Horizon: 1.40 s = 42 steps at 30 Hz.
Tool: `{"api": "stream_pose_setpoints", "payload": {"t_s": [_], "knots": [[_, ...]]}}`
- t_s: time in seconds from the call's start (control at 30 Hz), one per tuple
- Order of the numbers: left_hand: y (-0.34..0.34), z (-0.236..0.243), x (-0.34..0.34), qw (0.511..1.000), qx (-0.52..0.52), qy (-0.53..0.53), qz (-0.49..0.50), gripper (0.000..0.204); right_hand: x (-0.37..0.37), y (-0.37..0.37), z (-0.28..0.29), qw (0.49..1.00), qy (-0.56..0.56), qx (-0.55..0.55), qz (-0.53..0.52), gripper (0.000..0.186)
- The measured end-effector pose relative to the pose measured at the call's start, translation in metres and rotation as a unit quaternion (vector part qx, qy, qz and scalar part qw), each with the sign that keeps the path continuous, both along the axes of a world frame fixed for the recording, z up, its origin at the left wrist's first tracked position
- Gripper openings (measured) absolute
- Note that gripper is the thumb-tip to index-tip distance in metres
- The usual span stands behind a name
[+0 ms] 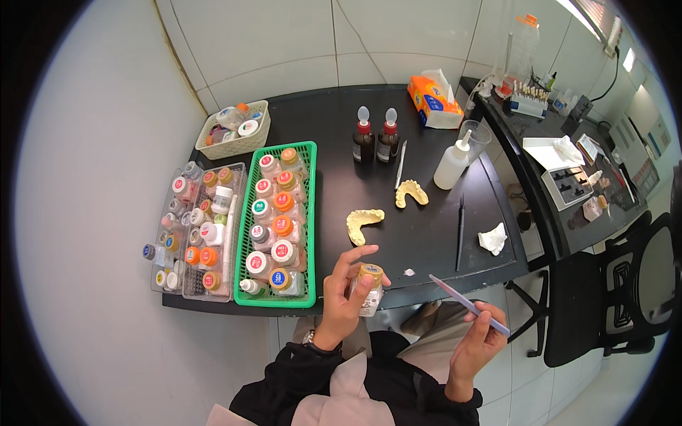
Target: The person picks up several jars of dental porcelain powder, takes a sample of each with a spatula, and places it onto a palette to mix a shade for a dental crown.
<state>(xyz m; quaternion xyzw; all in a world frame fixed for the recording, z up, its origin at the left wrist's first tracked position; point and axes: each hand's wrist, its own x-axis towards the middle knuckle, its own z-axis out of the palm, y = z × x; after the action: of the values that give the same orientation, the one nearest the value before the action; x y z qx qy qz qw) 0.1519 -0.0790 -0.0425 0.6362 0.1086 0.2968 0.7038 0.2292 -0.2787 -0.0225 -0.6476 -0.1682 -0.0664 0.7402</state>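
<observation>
My left hand (346, 292) is closed around a small clear jar (370, 307) with a gold cap, held upright just off the front edge of the table. My right hand (477, 346) grips a slim, flat, pale lavender tool (465, 302) that tapers to its tip. The tip points up and left toward the table; I cannot tell its exact kind. Beyond the jar lies a yellow plaster dental cast (361, 224), with a second dental cast (410, 193) farther back. A tiny whitish lump (409, 272) sits on the tabletop between my hands.
To the left, a green basket (310, 227) and clear trays (187, 284) hold several capped jars. Two brown dropper bottles (364, 145), a white squeeze bottle (449, 170), a dark thin tool (460, 234) and a crumpled tissue (493, 239) stand or lie on the black table (334, 106).
</observation>
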Motion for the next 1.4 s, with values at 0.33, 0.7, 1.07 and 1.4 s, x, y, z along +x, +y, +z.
{"api": "stream_pose_setpoints", "payload": {"t_s": [0.33,0.7,1.07,1.4], "knots": [[-0.008,-0.013,0.002,0.981,0.188,-0.053,0.013,0.124,-0.001,0.033,0.013,0.973,-0.136,-0.015,0.185,0.025],[-0.012,-0.013,-0.006,0.969,0.229,-0.021,0.089,0.064,-0.013,0.070,0.008,0.951,-0.233,-0.099,0.175,0.038],[-0.015,-0.014,-0.007,0.983,0.181,-0.035,0.026,0.090,0.023,0.052,0.023,0.993,-0.064,-0.082,0.059,0.017],[-0.013,-0.004,-0.002,0.975,0.217,0.000,0.052,0.087,0.078,-0.041,0.008,0.847,-0.179,-0.495,-0.075,0.040]]}}
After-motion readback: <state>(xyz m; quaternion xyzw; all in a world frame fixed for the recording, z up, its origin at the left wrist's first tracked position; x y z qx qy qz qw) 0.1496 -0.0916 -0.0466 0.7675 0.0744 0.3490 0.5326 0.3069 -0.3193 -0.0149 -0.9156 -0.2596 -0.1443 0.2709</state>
